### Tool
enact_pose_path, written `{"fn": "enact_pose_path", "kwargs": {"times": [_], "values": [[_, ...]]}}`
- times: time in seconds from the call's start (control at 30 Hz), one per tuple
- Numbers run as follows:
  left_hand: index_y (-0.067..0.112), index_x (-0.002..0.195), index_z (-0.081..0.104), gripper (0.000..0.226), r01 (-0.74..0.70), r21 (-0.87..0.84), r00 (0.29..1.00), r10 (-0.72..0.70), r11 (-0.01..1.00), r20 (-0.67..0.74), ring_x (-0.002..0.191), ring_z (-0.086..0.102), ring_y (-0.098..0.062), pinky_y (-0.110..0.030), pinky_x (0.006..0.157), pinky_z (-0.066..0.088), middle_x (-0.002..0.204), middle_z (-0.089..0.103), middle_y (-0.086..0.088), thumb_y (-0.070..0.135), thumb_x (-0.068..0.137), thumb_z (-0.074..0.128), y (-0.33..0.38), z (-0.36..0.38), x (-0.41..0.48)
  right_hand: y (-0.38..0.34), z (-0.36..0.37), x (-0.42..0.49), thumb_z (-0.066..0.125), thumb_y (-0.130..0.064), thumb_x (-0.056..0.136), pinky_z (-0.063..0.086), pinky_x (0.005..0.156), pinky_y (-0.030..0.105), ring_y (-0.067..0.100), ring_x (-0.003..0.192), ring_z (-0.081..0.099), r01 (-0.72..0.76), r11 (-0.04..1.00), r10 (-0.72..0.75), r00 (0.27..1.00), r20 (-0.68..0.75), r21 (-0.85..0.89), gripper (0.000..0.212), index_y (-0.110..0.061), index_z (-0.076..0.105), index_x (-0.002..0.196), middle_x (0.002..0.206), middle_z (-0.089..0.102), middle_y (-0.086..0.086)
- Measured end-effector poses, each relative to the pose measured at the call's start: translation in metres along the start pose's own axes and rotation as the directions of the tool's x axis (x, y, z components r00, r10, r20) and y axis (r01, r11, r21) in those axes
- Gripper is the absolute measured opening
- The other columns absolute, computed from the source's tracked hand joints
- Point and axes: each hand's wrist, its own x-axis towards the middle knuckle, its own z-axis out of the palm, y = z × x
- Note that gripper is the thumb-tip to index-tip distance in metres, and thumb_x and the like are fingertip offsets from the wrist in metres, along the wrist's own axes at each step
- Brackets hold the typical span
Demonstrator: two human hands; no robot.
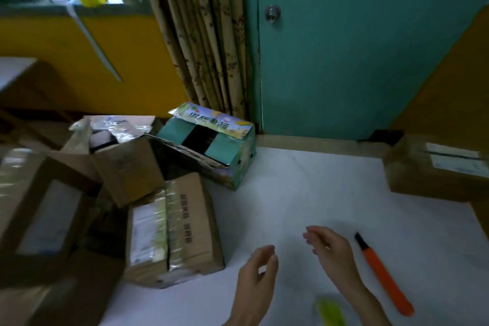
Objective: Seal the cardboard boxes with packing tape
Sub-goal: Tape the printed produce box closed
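Both of my hands hover over the white table (330,193) and hold nothing. My left hand (258,275) has loosely curved fingers; my right hand (328,249) is relaxed, fingers pointing left. An orange utility knife (383,272) lies just right of my right hand. A taped brown cardboard box (172,230) sits at the table's left edge. Behind it a teal printed box (211,143) stands with its flaps open. Another brown box (124,161) with raised flaps leans beside it. A yellow-green object (329,311) lies blurred at the bottom edge.
A closed brown box with a white label (434,167) sits at the far right of the table. More cardboard boxes (39,214) pile up on the left. A teal door (357,47), a patterned curtain (209,34) and yellow walls stand behind.
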Motion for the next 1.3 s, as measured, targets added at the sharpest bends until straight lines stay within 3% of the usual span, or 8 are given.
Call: {"fn": "enact_pose_path", "kwargs": {"times": [0.2,0.33,0.47,0.57,0.77,0.93,1.07,1.3], "values": [[0.039,0.099,0.071,0.013,0.040,-0.061,0.995,-0.045,0.997,-0.084,0.092,0.071,-0.004,-0.033,0.083,0.060,0.096,0.076,0.016,0.046,0.091,0.064,-0.032,-0.077,-0.015,-0.046,0.078,-0.019,0.063,-0.007,0.093,0.059,0.081,0.035,0.009,0.085,0.071,0.062,0.998,-0.063,0.993,0.101,0.009,0.021,-0.026,0.071,0.091,0.086,0.076,-0.008],[0.031,0.103,0.069,0.014,0.005,-0.138,0.996,-0.017,0.990,-0.090,0.084,0.072,-0.008,-0.029,0.079,0.058,0.091,0.077,0.011,0.022,0.102,0.059,-0.021,-0.100,-0.015,-0.075,0.108,-0.010,0.066,-0.011,0.093,0.051,0.080,0.014,0.009,0.102,0.065,0.264,0.943,-0.223,0.953,0.203,-0.204,0.020,-0.026,0.069,0.106,0.106,0.071,-0.008],[0.022,0.110,0.068,0.015,-0.014,-0.203,0.998,0.002,0.979,-0.058,0.081,0.074,-0.020,-0.030,0.075,0.059,0.092,0.077,-0.001,0.018,0.104,0.055,-0.009,-0.108,-0.014,-0.129,0.143,0.031,0.070,-0.023,0.090,0.046,0.102,0.035,0.021,0.122,0.053,0.503,0.784,-0.452,0.865,0.219,-0.364,0.048,-0.010,0.057,0.134,0.131,0.060,0.006],[0.020,0.111,0.067,0.016,-0.064,-0.227,0.997,0.052,0.972,-0.060,0.080,0.073,-0.025,-0.034,0.075,0.060,0.090,0.076,-0.003,0.015,0.104,0.054,0.008,-0.108,-0.007,-0.166,0.166,0.061,0.069,-0.032,0.092,0.034,0.108,0.032,0.025,0.131,0.046,0.569,0.666,-0.465,0.823,0.327,-0.483,0.060,-0.008,0.049,0.143,0.141,0.053,0.009],[0.026,0.119,0.058,0.017,-0.126,-0.231,0.988,0.100,0.965,-0.120,0.088,0.072,-0.016,-0.029,0.078,0.059,0.100,0.072,-0.001,0.019,0.106,0.052,0.040,-0.110,0.021,-0.161,0.180,0.088,0.055,-0.022,0.098,0.039,0.062,0.034,0.034,0.076,0.061,0.515,0.585,-0.334,0.857,0.392,-0.626,0.030,-0.002,0.065,0.079,0.079,0.064,0.018],[0.020,0.130,0.053,0.043,-0.040,-0.410,0.985,-0.034,0.911,-0.171,0.112,0.064,-0.020,-0.036,0.098,0.055,0.120,0.064,-0.001,0.050,0.099,0.058,0.077,-0.119,0.067,-0.145,0.163,0.075,0.049,-0.017,0.098,0.027,0.058,0.033,0.027,0.062,0.047,0.515,0.581,-0.403,0.855,0.327,-0.630,0.036,-0.009,0.050,0.063,0.065,0.050,0.009],[0.014,0.132,0.052,0.107,0.027,-0.450,0.967,-0.138,0.892,-0.214,0.111,0.066,-0.025,-0.052,0.102,0.051,0.122,0.067,-0.008,0.089,0.056,0.063,0.100,-0.120,0.120,-0.153,0.156,0.089,0.049,-0.015,0.097,0.044,0.071,0.037,0.033,0.089,0.061,0.492,0.645,-0.466,0.860,0.209,-0.585,0.024,0.000,0.068,0.095,0.096,0.064,0.016],[0.010,0.120,0.047,0.053,0.126,-0.407,0.957,-0.219,0.905,-0.190,0.106,0.065,-0.032,-0.039,0.093,0.052,0.118,0.062,-0.011,0.049,0.087,0.064,0.122,-0.114,0.147,-0.198,0.152,0.162,0.047,-0.031,0.102,0.038,0.104,0.038,0.033,0.133,0.043,0.358,0.762,-0.322,0.932,0.164,-0.540,0.052,-0.001,0.042,0.144,0.148,0.042,0.019]]}}
